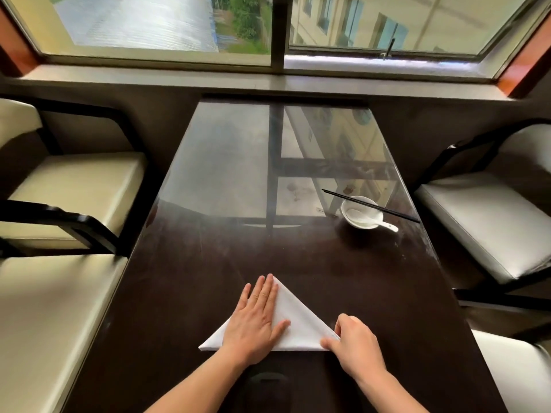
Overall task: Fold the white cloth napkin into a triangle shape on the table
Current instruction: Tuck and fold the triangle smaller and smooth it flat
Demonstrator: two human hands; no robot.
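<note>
The white cloth napkin lies flat as a triangle near the front edge of the dark glossy table, its long side toward me and its apex pointing away. My left hand rests palm down on the napkin's left half, fingers spread and reaching up to the apex. My right hand pinches the napkin's right corner between thumb and fingers. The left corner of the napkin sticks out bare beyond my left wrist.
A white bowl with a white spoon inside stands at the table's right, black chopsticks lying across its rim. Cream-cushioned chairs flank the table on both sides. A window sill runs behind the far end.
</note>
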